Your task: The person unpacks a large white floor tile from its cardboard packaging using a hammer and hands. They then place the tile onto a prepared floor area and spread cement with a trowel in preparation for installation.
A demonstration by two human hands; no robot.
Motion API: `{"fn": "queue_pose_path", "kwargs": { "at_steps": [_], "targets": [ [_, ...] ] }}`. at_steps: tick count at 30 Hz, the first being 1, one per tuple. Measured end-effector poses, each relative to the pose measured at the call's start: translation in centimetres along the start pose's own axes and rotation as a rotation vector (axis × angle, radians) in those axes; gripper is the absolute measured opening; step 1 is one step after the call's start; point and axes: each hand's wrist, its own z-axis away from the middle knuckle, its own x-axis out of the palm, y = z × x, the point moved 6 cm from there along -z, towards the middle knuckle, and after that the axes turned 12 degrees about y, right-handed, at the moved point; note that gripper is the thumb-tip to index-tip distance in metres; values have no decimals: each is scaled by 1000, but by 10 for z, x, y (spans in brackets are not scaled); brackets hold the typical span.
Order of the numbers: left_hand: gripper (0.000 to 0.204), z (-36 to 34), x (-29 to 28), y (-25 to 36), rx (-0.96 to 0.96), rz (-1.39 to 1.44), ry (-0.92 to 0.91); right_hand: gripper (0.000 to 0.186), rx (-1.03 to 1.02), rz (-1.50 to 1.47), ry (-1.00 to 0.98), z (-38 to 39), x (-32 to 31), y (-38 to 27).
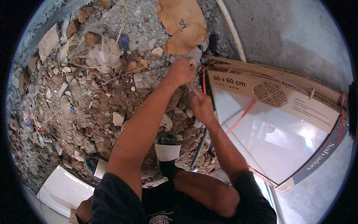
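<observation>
My left hand [181, 71] is closed in a fist above the rubble, close to the wall corner; what it grips is hidden. Just below and to the right, my right hand [202, 106] is curled, with a narrow finger-like shape pointing up toward the left hand; I cannot make out what it holds. A thin taut string [93, 86] crosses the rubble from the left and runs up toward the left hand. A second string [97, 130] lies lower, passing behind my left forearm.
An opened carton [238, 84] of large white tiles [276, 130], bound with red straps, leans at right. Torn brown paper [182, 26] lies at the top. Clear plastic bags [102, 56], stones and broken bricks cover the ground. Another white tile [67, 190] sits lower left, near my sandalled feet.
</observation>
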Motion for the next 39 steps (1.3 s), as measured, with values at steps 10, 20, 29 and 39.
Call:
{"fn": "queue_pose_path", "kwargs": {
  "at_steps": [10,20,29,39],
  "targets": [
    [30,2,-9,5,-61,65,-63,44,206,-31,-28,-9,10,-7],
    [38,-8,-11,34,112,-302,-38,46,444,-70,-57,1,-10,21],
    [48,-14,-25,112,584,-108,100,43,289,-176,178,11,-43,42],
    [40,-22,11,189,726,-368,-96,35,20,-50,439,-5,-78,35]
  ]
}}
